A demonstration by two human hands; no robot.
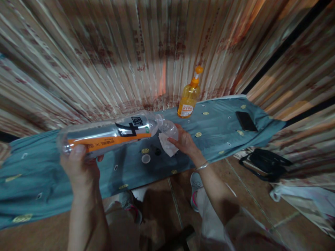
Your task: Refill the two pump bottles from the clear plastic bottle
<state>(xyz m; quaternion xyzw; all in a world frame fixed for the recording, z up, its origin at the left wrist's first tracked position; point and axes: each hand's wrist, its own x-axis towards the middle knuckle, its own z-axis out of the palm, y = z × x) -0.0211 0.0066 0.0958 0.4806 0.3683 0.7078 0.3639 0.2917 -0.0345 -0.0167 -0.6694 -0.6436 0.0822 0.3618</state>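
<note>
My left hand (81, 167) is closed around the base of a large clear plastic bottle (110, 134) with a silver and orange label. The bottle lies nearly level in the air, its neck pointing right. At that neck, a small clear plastic container (170, 129) sits in the closed fingers of my right hand (184, 141); whether the two mouths touch, I cannot tell. A white tissue-like piece (169, 144) shows just below the container, by my right fingers. Beneath the bottle, a whitish round cap (146, 159) and a small dark piece (157, 151) rest on the cloth.
A pump bottle of orange liquid (188, 101) stands at the back of the teal cloth-covered table (209, 129). Towards the right end lies a dark phone (246, 121). Pleated curtains (125, 52) hang behind. A black bag (265, 164) is down at the right.
</note>
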